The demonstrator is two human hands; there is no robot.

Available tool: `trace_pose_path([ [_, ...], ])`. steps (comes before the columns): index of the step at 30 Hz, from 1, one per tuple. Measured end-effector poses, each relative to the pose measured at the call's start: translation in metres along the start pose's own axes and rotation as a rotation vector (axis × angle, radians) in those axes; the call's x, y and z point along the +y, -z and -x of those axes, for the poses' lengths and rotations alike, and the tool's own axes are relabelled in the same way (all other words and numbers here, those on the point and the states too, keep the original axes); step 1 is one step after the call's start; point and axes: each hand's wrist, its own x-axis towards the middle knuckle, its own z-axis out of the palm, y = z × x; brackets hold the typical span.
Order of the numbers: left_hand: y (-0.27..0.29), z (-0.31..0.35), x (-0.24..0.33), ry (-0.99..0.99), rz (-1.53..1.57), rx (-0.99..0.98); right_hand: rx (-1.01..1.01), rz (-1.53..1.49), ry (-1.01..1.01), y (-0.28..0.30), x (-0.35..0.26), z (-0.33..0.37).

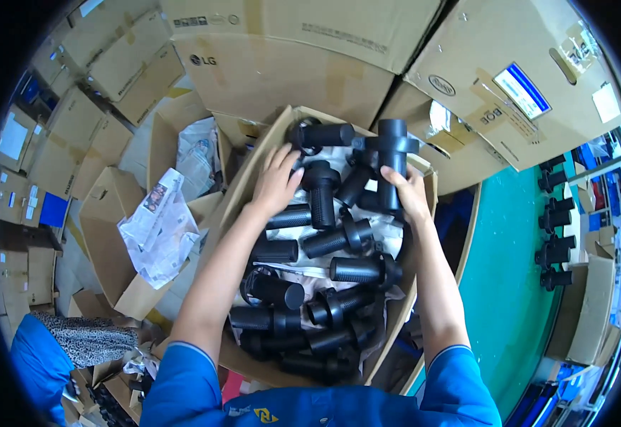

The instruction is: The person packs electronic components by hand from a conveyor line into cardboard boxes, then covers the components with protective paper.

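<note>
A large open cardboard box (219,213) stands in front of me, loaded with several black cylindrical parts (322,193), each with a wider collar and some with a textured barrel. Near the box's far right corner, my right hand (410,191) grips one black flanged cylinder (393,146), which stands upright above the others. My left hand (276,183) lies at the far left inside of the box, fingers stretched out, beside another black part (327,134). Whether its fingertips touch that part I cannot tell. Crumpled paper (293,274) shows between the parts.
Tall cartons (289,71) stand behind the box. At the left, an open carton (111,242) has crumpled paper (161,228) over it. A green surface (502,270) at the right bears similar black parts (556,249). Another person's blue sleeve (36,370) shows lower left.
</note>
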Motion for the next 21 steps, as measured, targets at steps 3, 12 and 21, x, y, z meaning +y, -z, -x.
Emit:
trace_pose_path([
  [3,-0.022,-0.050,-0.007,0.025,-0.052,-0.007,0.047,0.018,-0.034,0.016,0.019,0.046],
  [12,-0.051,-0.105,0.017,-0.224,-0.390,-0.297,0.137,0.919,0.239,0.041,0.083,0.090],
  [21,-0.051,-0.104,0.013,-0.493,-0.330,-0.490,-0.265,1.087,-0.501,0.017,0.056,0.079],
])
